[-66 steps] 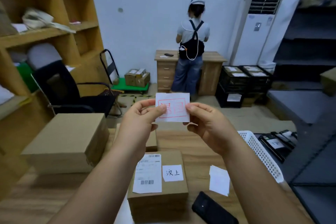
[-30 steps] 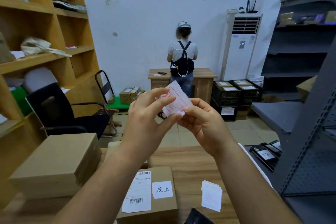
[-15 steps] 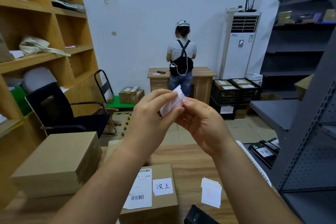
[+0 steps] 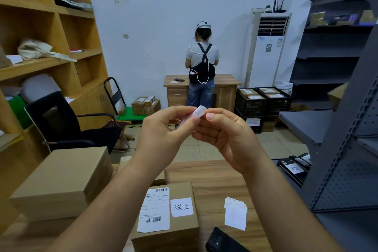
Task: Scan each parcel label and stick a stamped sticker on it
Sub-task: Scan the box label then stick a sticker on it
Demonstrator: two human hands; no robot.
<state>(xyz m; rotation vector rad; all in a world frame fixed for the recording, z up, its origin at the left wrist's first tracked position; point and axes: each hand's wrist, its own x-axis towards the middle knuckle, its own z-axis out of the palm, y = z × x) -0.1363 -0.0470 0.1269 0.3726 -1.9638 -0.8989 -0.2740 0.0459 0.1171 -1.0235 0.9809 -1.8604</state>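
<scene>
White paper shows between the two raised hands: a small sticker (image 4: 198,113) is pinched at chest height above the desk (image 4: 221,178), seen nearly edge-on so its printed face cannot be read. The left hand (image 4: 165,135) grips it with thumb and curled fingers from the left, and the right hand (image 4: 227,137) pinches its upper corner between thumb and forefinger, the two hands touching at the fingertips. Below them, on the wooden desk, sits a cardboard parcel (image 4: 167,217) with a barcode label (image 4: 154,209) on its top and a smaller white slip (image 4: 181,207) with handwritten characters just beside the label. To the right of the parcel lies a small stack of stickers (image 4: 235,214) with faint red print, and near the bottom edge a black device (image 4: 223,241) is partly cut off. A larger plain box (image 4: 61,182) rests on the left part of the desk. Across the room a person (image 4: 201,67) stands facing away at another desk, with black crates (image 4: 263,100) beside a tall air conditioner (image 4: 268,47).
</scene>
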